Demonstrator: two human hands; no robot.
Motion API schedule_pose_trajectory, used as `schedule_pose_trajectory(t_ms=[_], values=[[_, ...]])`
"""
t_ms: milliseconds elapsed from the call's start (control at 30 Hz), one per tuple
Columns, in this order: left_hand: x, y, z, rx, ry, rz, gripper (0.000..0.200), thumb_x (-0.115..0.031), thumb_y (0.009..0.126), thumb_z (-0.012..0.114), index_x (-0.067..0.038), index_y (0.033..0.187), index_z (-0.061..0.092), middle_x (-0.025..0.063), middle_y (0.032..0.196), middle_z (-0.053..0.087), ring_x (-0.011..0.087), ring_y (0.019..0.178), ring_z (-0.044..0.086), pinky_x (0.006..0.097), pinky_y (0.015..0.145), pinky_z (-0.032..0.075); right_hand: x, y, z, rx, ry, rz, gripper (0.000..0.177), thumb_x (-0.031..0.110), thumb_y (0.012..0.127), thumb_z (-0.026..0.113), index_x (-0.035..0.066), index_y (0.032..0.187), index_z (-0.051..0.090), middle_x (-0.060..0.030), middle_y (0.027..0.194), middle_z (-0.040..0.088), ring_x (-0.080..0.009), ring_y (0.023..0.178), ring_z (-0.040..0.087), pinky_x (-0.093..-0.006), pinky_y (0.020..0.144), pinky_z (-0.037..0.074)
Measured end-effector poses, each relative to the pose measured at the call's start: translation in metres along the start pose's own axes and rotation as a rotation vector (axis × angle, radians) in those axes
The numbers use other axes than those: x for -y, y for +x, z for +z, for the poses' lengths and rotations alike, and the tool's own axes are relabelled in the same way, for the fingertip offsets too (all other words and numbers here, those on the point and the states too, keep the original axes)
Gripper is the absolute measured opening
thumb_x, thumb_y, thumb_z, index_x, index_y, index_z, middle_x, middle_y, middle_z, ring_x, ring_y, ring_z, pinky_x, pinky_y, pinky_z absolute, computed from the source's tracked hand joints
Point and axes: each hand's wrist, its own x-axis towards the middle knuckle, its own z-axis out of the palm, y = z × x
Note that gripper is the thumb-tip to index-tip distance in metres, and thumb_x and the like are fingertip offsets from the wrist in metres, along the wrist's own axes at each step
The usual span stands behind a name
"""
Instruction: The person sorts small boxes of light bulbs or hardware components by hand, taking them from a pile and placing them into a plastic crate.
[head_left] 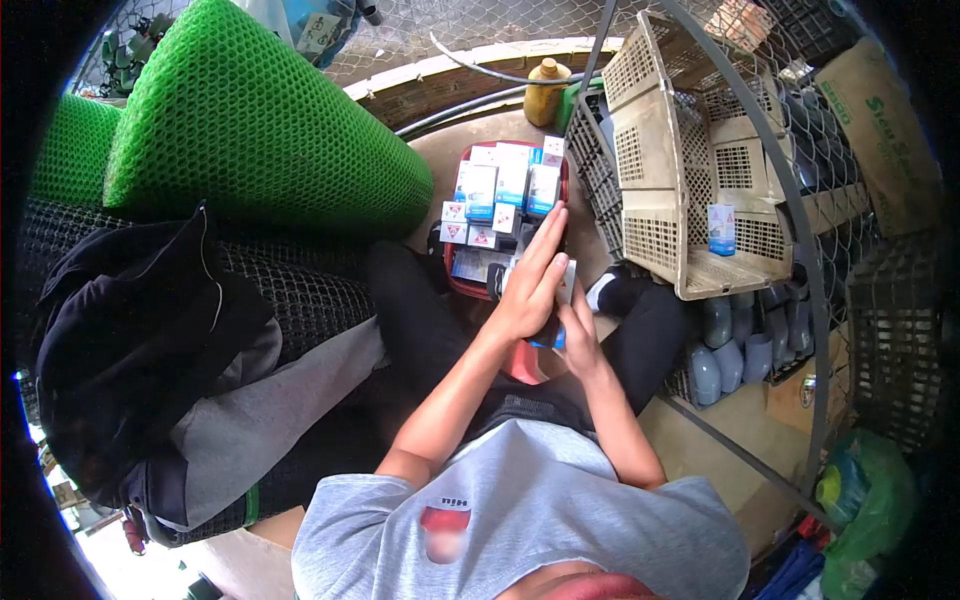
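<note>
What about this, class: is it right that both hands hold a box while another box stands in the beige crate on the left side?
Not quite: in the head view the beige crate is on the right side. The left hand and right hand do hold a box, and another box stands in that crate.

We record smooth printed paper card on the small boxes (481, 190), faintly glossy. The tray (566, 184) looks like smooth plastic at its rim. We note plastic mesh, rough with open cells, on the green roll (260, 130); matt plastic on the beige crate (645, 205); matt cloth on the shirt (570, 510); matt cardboard on the carton (880, 140). Boots (729, 366): smooth, slightly shiny; rubber or plastic, we cannot tell.
</note>
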Motion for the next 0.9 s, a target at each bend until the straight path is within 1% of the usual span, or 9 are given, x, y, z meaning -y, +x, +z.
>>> schedule_pose_trajectory(t_ms=[67,100,200,367,467,533,667,800,900], values=[[0.016,-0.003,-0.003,0.015,0.033,0.090,0.045,-0.020,0.106,0.046,0.005,0.142,0.054,0.0207,0.145,0.057,0.0302,0.134,0.057,0.0405,0.113,0.041,0.002,0.001,-0.003,0.007,0.028,0.018,0.062,0.020,0.106,0.051,-0.002,0.159,0.028,-0.0145,0.155,0.041,-0.0233,0.143,0.040,-0.0368,0.119,0.030],[0.015,-0.004,-0.005,0.011,0.036,0.087,0.045,-0.020,0.106,0.046,0.005,0.142,0.054,0.0207,0.145,0.057,0.0302,0.134,0.057,0.0405,0.113,0.041,0.004,0.001,-0.004,0.011,0.030,0.021,0.062,0.020,0.106,0.051,-0.002,0.159,0.028,-0.0145,0.155,0.041,-0.0233,0.143,0.040,-0.0368,0.119,0.030],[0.010,-0.002,-0.012,-0.162,-0.325,-0.111,0.036,-0.019,0.107,0.048,0.007,0.121,0.067,0.0146,0.104,0.073,0.0173,0.084,0.074,0.0305,0.080,0.056,0.023,-0.003,0.000,0.146,-0.115,0.020,0.065,0.014,0.099,0.062,-0.006,0.154,0.034,-0.0113,0.138,0.055,-0.0169,0.128,0.052,-0.0336,0.111,0.039],[0.039,0.000,-0.006,-0.273,-0.438,-0.202,0.034,-0.022,0.109,0.053,0.006,0.115,0.071,0.0146,0.103,0.075,0.0150,0.078,0.073,0.0263,0.073,0.057,0.025,-0.006,0.027,-0.067,0.123,-0.066,0.063,0.008,0.098,0.064,-0.002,0.154,0.035,-0.0106,0.140,0.055,-0.0171,0.128,0.053,-0.0333,0.109,0.041],[0.042,-0.003,0.006,-0.258,-0.470,-0.265,0.033,-0.018,0.108,0.056,0.003,0.133,0.064,0.0129,0.117,0.075,0.0084,0.091,0.068,0.0236,0.078,0.055,0.014,0.004,0.035,-0.273,0.160,-0.158,0.063,0.007,0.099,0.063,-0.001,0.155,0.034,-0.0111,0.145,0.051,-0.0183,0.134,0.050,-0.0346,0.113,0.039],[0.047,-0.010,0.007,-0.184,-0.443,-0.275,0.040,-0.011,0.107,0.056,0.003,0.145,0.053,0.0127,0.130,0.070,0.0118,0.112,0.065,0.0260,0.096,0.051,-0.008,0.014,0.021,-0.302,0.163,-0.181,0.064,0.006,0.100,0.063,0.000,0.156,0.032,-0.0119,0.148,0.050,-0.0201,0.137,0.047,-0.0358,0.116,0.036],[0.082,-0.040,0.004,-0.053,-0.280,-0.344,0.044,-0.007,0.106,0.053,0.001,0.149,0.047,0.0160,0.136,0.066,0.0178,0.132,0.057,0.0311,0.111,0.044,-0.010,0.051,0.005,-0.534,0.013,-0.199,0.063,0.008,0.101,0.063,0.001,0.155,0.031,-0.0157,0.142,0.054,-0.0226,0.127,0.056,-0.0356,0.107,0.045],[0.112,-0.071,-0.010,-0.081,-0.438,-0.531,0.038,-0.003,0.105,0.052,0.001,0.143,0.052,0.0142,0.126,0.070,0.0157,0.118,0.064,0.0292,0.104,0.049,-0.029,0.135,-0.038,-0.562,-0.285,-0.111,0.078,0.019,0.088,0.082,0.000,0.149,0.038,-0.0191,0.135,0.060,-0.0278,0.122,0.060,-0.0380,0.101,0.049],[0.124,-0.078,-0.019,-0.146,-0.355,-0.602,0.034,-0.003,0.106,0.053,0.001,0.139,0.057,0.0128,0.122,0.072,0.0138,0.109,0.066,0.0280,0.096,0.053,-0.070,0.210,-0.073,-0.672,-0.776,-0.131,0.088,0.030,0.073,0.090,-0.001,0.143,0.046,-0.0258,0.132,0.061,-0.0375,0.125,0.060,-0.0440,0.104,0.047]])
